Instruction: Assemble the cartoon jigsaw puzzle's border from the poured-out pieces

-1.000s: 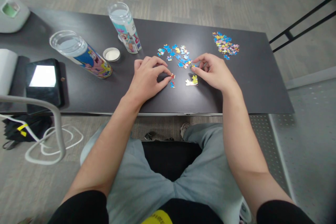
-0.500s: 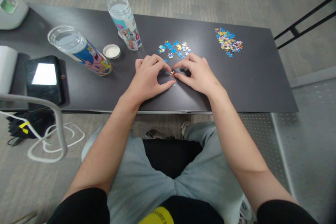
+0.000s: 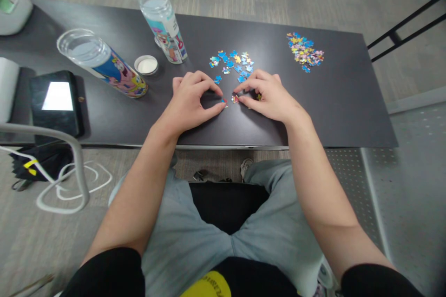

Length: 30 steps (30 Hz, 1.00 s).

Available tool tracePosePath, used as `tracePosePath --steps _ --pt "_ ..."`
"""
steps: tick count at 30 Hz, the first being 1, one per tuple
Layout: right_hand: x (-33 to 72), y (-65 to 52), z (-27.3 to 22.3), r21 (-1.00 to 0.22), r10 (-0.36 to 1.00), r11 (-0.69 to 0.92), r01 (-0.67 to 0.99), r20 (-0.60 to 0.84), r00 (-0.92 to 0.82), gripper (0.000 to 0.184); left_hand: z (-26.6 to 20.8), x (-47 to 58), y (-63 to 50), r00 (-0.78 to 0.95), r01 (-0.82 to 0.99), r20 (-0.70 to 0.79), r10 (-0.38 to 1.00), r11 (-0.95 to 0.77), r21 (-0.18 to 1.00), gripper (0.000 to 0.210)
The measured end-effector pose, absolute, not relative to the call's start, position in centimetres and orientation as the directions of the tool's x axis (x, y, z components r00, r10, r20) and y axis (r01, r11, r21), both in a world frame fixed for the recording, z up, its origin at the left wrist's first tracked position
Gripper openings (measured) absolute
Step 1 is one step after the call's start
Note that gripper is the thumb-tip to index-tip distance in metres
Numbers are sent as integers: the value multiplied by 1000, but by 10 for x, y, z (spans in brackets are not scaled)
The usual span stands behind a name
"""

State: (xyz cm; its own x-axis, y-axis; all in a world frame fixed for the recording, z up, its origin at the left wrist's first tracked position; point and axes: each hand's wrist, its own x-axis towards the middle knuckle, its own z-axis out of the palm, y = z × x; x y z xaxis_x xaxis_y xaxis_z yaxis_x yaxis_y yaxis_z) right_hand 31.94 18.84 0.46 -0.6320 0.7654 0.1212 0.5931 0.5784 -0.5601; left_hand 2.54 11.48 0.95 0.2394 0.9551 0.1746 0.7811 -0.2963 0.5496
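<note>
My left hand [image 3: 195, 100] rests over the dark table, its thumb and forefinger closed on a small puzzle piece [image 3: 225, 101] with red and blue on it. Just to the right, my right hand [image 3: 266, 93] pinches another puzzle piece [image 3: 234, 99], red and white. A narrow gap separates the two pieces. Beneath the right palm a bit of yellow puzzle piece [image 3: 259, 97] shows, mostly hidden. Beyond my fingertips lies a loose group of mostly blue puzzle pieces [image 3: 230, 63].
A denser puzzle pile [image 3: 304, 51] lies at the table's far right. On the left stand two clear jars with cartoon prints, one nearer [image 3: 104, 65] and one farther [image 3: 163, 25], beside a round lid [image 3: 146, 65]. A black device [image 3: 55, 102] with a lit screen is farther left.
My hands have drawn slightly apart, the left moving left and the right moving right. The pieces between my fingertips now show separately, and more loose blue pieces are uncovered.
</note>
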Motion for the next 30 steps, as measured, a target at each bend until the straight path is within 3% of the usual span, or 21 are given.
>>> tracePosePath --steps 30 --pt "317 181 9 -606 761 556 570 94 -642 19 6 25 118 253 768 168 953 -304 564 13"
